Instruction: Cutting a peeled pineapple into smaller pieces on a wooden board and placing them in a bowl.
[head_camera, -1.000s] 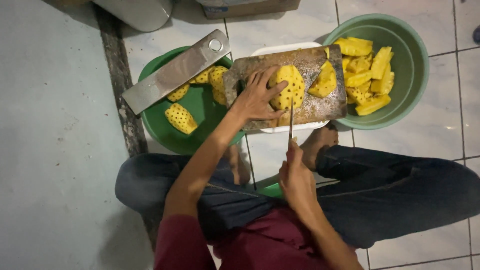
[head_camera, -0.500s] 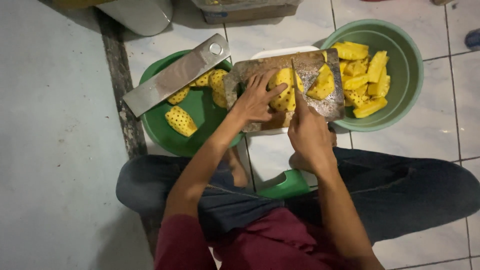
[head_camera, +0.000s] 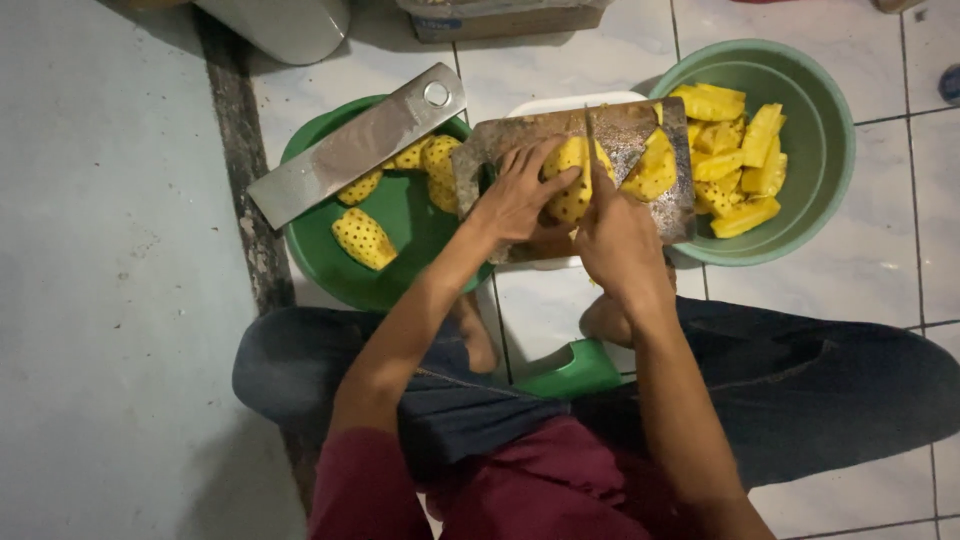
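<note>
Right hand (head_camera: 620, 245): closed around the handle of a knife (head_camera: 589, 150); the thin blade stands on edge and points away from the person.
Left hand (head_camera: 520, 190): fingers spread and curved over the peeled pineapple (head_camera: 568, 180), pressing it down, not closed.
Pineapple: lies on the wet wooden cutting board (head_camera: 520, 135), between both hands. The blade seems to cross its long axis, which runs about left to right.
Handling: I judge it juicy and slippery, soft under a blade, rather heavy; best held from above, away from the cut.
Left side: green basin (head_camera: 400, 250) with peeled pineapples, a flat metal bar (head_camera: 350, 150) across its rim.
Right side: pale green bowl (head_camera: 820, 140) holding cut wedges (head_camera: 740, 150).
</note>
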